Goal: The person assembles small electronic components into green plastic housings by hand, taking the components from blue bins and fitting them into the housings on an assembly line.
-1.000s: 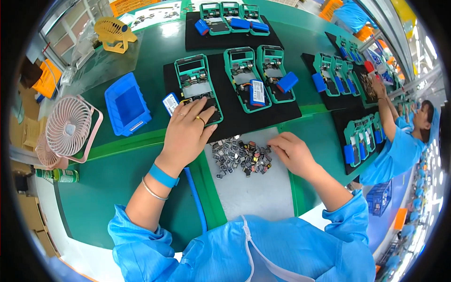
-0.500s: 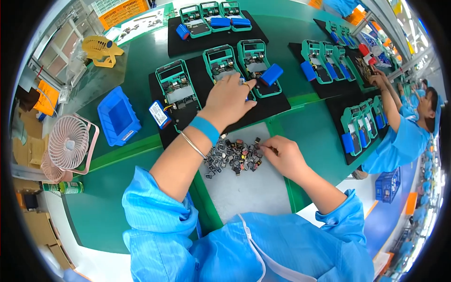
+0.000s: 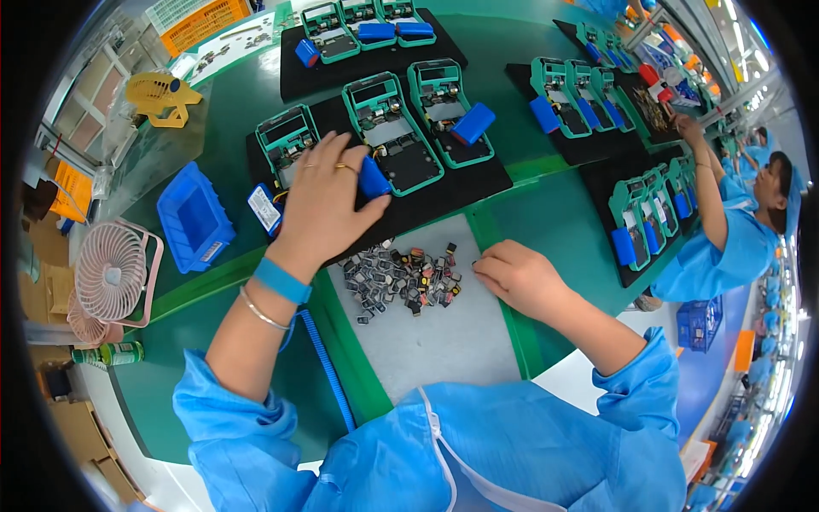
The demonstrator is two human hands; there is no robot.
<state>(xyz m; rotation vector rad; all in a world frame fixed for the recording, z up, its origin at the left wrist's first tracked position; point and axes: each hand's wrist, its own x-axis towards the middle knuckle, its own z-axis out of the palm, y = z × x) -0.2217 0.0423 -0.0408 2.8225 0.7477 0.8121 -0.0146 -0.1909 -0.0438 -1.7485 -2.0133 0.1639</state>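
My left hand (image 3: pixel 328 200) reaches over the black mat, its thumb and forefinger around a blue battery pack (image 3: pixel 373 176) beside the middle green device housing (image 3: pixel 388 128). The hand partly covers the left housing (image 3: pixel 286 132). On the right, another housing (image 3: pixel 439 107) has a blue battery pack (image 3: pixel 473 124) lying across its edge. My right hand (image 3: pixel 520 277) is pinched closed above the grey sheet; a tiny dark bit shows at its fingertips, too small to name. Just left of it lies a pile of small grey and black parts (image 3: pixel 397 277), some with yellow or red marks.
A blue bin (image 3: pixel 194 218), a pink fan (image 3: pixel 115 266) and a yellow fan (image 3: pixel 162 98) stand at the left. More housings with battery packs lie on mats at the back (image 3: pixel 363 64) and right (image 3: pixel 589 141). A co-worker in blue (image 3: pixel 725 230) works at the right.
My left hand has moved left and nearer, and the battery pack by the middle housing is now on that housing's left side. My right hand stays pinched near the pile. The view has shifted slightly.
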